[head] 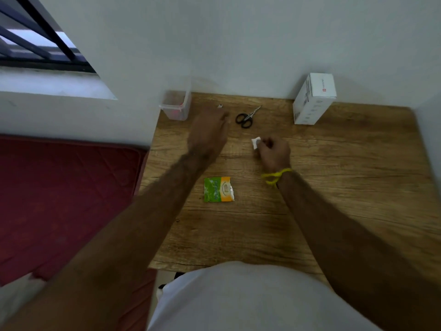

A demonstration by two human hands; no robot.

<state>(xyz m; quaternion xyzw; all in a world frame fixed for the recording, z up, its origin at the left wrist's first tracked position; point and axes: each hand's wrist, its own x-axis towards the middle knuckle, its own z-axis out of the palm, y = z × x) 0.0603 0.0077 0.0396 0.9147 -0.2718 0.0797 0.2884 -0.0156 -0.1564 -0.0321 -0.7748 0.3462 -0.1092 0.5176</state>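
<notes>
Hands differ: right hand (274,155) pinches a half-hidden white scrap (255,142); left hand (208,132) is blurred, grip unreadable.

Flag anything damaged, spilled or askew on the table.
The green-and-orange sachet looks ragged and white along its right edge, as if torn open. The right hand pinches a small white scrap. Nothing looks spilled.

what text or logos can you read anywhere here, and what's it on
None can be quoted:
sachet: white lettering along its green half, too blurred to read.
box: a small red logo and grey print, too small to read.
white piece pinched by the right hand: no text shows.
</notes>
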